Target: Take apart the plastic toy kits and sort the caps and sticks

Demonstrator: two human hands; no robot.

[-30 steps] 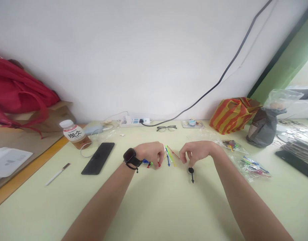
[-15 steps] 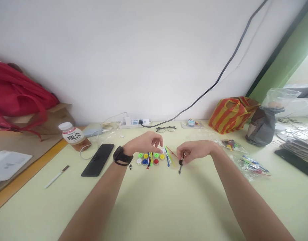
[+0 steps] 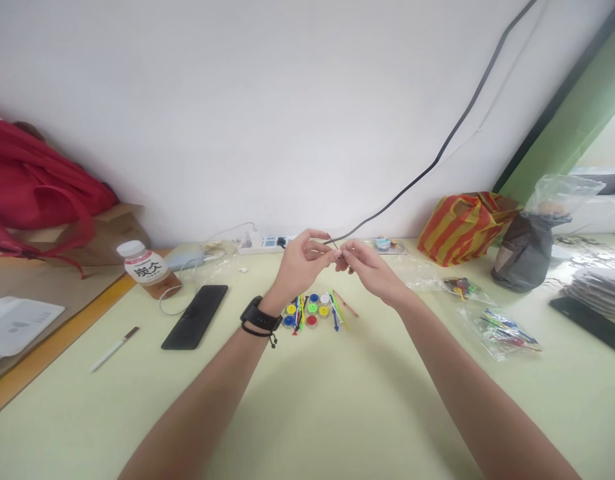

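Note:
My left hand, a black watch on its wrist, and my right hand are raised above the table with fingertips pinched together. Between them is a thin black stick piece, mostly hidden by the fingers; both hands pinch it. Below them on the pale green table lie several small coloured round caps and thin coloured sticks.
A black phone, a white-capped bottle and a white pen lie left. A power strip and a striped bag are at the back. Clear bags of coloured pieces lie right.
Both hands rose from the table and met in front of the wall. The right hand lifted the black stick piece off the table; the left hand uncovered the coloured caps.

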